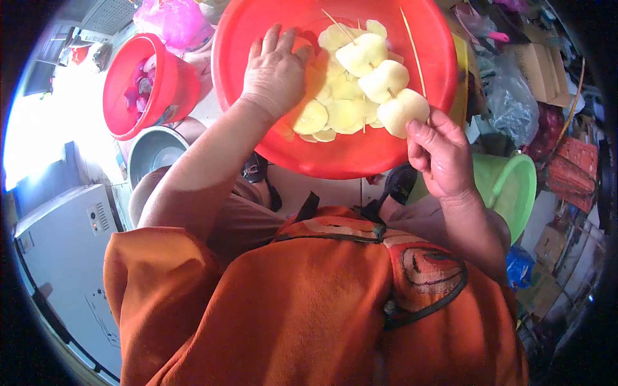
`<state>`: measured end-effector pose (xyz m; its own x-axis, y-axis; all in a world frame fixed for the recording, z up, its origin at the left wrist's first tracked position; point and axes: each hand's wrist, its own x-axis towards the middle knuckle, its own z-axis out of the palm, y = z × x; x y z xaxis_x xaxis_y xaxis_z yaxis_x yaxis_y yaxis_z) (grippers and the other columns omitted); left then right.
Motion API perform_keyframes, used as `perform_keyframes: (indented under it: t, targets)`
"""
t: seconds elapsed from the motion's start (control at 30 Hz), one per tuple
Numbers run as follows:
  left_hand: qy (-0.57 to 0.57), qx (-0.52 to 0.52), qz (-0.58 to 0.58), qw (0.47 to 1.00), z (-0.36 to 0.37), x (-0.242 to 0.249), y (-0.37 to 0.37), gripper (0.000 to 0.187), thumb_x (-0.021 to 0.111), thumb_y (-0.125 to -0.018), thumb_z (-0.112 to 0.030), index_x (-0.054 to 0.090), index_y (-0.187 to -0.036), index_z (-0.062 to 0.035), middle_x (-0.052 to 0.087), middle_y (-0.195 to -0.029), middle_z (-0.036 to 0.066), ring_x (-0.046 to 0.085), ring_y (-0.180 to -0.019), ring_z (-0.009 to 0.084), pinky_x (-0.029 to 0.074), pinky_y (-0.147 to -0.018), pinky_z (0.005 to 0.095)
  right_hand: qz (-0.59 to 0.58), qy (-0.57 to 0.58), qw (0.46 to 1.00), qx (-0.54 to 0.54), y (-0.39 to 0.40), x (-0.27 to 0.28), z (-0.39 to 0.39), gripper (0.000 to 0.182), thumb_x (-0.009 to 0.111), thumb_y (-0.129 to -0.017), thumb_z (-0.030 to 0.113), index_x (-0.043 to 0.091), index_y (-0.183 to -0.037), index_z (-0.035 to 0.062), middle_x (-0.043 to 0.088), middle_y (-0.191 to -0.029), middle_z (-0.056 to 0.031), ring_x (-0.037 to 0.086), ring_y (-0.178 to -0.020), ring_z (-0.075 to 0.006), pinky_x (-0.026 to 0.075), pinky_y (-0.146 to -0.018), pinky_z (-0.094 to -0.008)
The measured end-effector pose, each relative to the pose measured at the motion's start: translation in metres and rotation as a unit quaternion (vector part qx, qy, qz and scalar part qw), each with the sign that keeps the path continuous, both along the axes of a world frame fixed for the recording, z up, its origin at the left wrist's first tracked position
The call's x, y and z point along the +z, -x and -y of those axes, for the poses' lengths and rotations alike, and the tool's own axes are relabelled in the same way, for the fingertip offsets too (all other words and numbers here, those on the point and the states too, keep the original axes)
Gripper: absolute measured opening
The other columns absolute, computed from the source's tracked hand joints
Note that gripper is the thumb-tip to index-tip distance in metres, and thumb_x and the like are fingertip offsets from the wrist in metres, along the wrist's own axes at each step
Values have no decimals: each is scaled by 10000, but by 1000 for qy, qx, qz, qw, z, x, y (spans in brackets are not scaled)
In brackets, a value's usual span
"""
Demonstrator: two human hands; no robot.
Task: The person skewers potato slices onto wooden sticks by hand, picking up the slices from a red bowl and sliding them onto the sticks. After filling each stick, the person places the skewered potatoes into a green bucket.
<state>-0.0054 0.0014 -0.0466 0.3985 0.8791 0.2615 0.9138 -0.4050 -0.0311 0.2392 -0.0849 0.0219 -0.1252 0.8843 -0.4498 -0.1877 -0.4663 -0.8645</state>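
Note:
My right hand [444, 154] is closed around the lower end of a bamboo skewer threaded with several thick pale potato slices [384, 78]. The skewer slants up and left over the large red basin [328, 164]. Inside the basin lies a heap of thin yellowish potato slices [341, 114], with thin sticks poking out among them. Another bare skewer [413, 55] runs upward just beyond my right thumb and fingers. At the basin's left inner side, my left hand [277, 74] is laid palm down with its fingers apart, beside the heap; nothing shows in it.
A smaller red bucket [154, 83] with purplish pieces stands at left, near a pink plastic bag [174, 26] and a grey basin [154, 154]. A green tub [515, 193] is by my right leg. Boxes [541, 71] and plastic bags crowd the right; a white appliance [67, 257] stands lower left.

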Motion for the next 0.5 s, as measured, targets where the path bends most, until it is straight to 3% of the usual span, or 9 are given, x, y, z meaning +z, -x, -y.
perform_keyframes:
  t: [0.13, 0.2, 0.23, 0.33, 0.5]
  targets:
    - [-41, -25, -22, 999, 0, -1, -5, 419, 652, -702, -209, 592, -1110, -136, 485, -1230, 121, 412, -1183, 338, 383, -970, 396, 2, 5, 1000, -8, 0, 2, 0, 149, 635, -832, 178, 595, -910, 57, 491, -585, 53, 355, -440, -13, 250, -383, -168]
    - [155, -77, 73, 982, 9, -3, -15, 328, 563, -758, -237, 608, -1053, -101, 479, -1220, 87, 413, -1157, 291, 347, -971, 432, 2, 3, 1000, -6, 0, 2, 0, 150, 635, -832, 176, 595, -910, 55, 494, -588, 52, 359, -441, -13, 253, -383, -167]
    - [251, -97, 20, 963, 10, 3, -23, 320, 571, -754, -255, 610, -1022, -84, 508, -1151, 75, 440, -1102, 276, 379, -941, 411, 1, 2, 1000, -3, 0, 2, 0, 151, 635, -831, 175, 594, -910, 52, 498, -592, 50, 363, -442, -14, 256, -384, -166]
    - [169, -137, 8, 976, 27, -18, -33, 300, 576, -751, -230, 611, -1009, -81, 517, -1102, 85, 445, -1099, 271, 399, -920, 388, 6, -4, 1000, -4, 0, -1, 1, 164, 637, -828, 177, 593, -918, 47, 508, -600, 47, 371, -445, -14, 259, -385, -163]
    - [182, -137, 12, 974, 30, -27, -44, 289, 577, -743, -169, 610, -1017, -82, 522, -1091, 109, 451, -1096, 277, 395, -930, 391, 7, 5, 1000, -3, 2, 1, 1, 178, 637, -824, 181, 594, -931, 45, 517, -607, 45, 377, -449, -13, 262, -387, -162]
